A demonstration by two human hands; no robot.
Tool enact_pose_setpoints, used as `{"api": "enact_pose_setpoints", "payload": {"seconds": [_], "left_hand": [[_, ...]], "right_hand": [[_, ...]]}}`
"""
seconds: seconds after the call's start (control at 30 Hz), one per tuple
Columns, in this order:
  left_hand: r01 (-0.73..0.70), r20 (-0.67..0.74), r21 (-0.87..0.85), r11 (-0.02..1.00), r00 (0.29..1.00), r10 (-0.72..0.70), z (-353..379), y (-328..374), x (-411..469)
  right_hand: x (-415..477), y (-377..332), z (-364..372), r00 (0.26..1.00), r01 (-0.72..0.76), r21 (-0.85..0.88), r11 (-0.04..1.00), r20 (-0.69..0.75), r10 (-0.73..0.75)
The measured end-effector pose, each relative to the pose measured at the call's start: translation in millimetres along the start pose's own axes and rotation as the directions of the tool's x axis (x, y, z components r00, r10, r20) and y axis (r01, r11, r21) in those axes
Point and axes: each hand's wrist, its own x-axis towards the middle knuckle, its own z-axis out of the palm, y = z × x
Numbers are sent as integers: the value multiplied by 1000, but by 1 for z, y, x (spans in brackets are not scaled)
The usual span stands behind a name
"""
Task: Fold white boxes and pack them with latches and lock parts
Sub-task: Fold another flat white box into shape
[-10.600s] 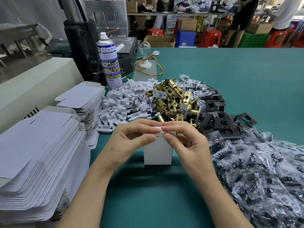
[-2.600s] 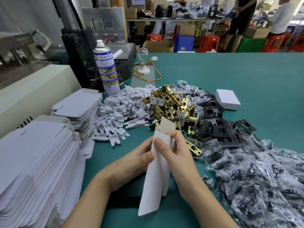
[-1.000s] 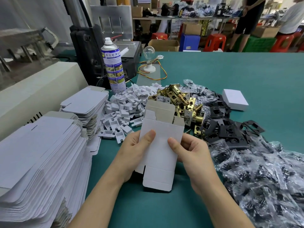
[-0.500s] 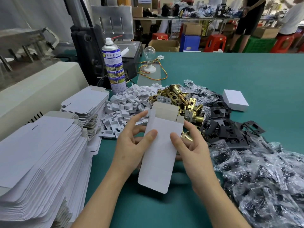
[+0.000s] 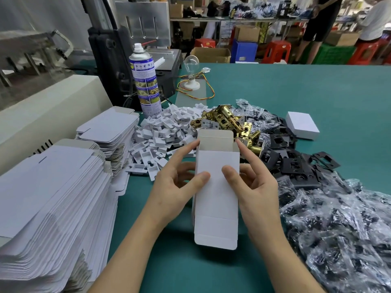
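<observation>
Centre of the frame: both hands are on the box, holding it up on end over the green counter. The left hand comes in from the lower left with its thumb flat on the white front panel, its index finger reaching up to the top left corner and the other fingers curled behind. That grip is pinching the box. The right hand mirrors it from the lower right, thumb on the front panel and index finger stretched to the top right corner by the small side flap. That grip is pinching the box too. Both forearms run up from the bottom edge and the palms face each other.

The box top is open, with the lid flap standing up at the back and showing its grey inside. The bottom flap hangs down unfolded at lower centre; whether it touches the counter I cannot tell.

Along the left edge sit two stacks of flat blanks. Behind the box there are white inserts in a heap, with brass latches just right of them. Black plates spread to the right, and clear bags of dark parts fill the lower right. A closed box lies at the far right edge of the plates. A spray can and a bulb stand at upper centre.
</observation>
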Motion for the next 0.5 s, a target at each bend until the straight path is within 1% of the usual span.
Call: {"api": "enact_pose_setpoints", "payload": {"seconds": [0.1, 0.2, 0.33, 0.43, 0.5], "left_hand": [[-3, -18, -18, 1000, 1000, 2, -1, -1, 1], [-7, 10, -39, 999, 1000, 7, -2, 0, 0], [-6, 56, -45, 999, 998, 8, -3, 3, -1], [22, 53, -104, 994, 998, -17, -3, 4, -1], [45, 52, -113, 993, 998, -40, -3, 5, 0]], "right_hand": [[1, 2, -1, 1000, 8, -27, 1000, -12, -8], [2, 3, -2, 1000, 8, -36, 999, 10, -8], [3, 3, -3, 999, -23, -11, 1000, 48, 24], [3, 3, -2, 996, -51, 4, 999, 75, 51], [2, 3, -2, 993, -74, 11, 997, 91, 73]]}}
